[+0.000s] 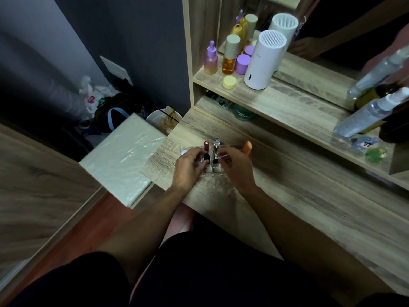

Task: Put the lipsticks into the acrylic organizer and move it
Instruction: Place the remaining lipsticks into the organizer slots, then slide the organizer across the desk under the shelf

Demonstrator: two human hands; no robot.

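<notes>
So I've got the clear organizer (218, 170) sitting on the counter (287, 196) right in front of me, near its left edge. My left hand (190, 165) is pinched around a dark red lipstick (206, 149) and my right hand (236, 165) is pinched on a silvery clear-capped one (216, 149), both standing upright in neighbouring slots at about 12 o'clock from my knuckles. There's an orange tube (247, 147) at roughly 2 o'clock, looks like it's at the organizer's far end, can't tell if it's in a slot.

What worries me: the organizer looks light and see-through, so I could miss a divider and jam a tube crooked. And if I push down unevenly, the whole thing may slide toward the counter edge at 9 o'clock, where it'd drop onto the white board (124, 156) below.
</notes>
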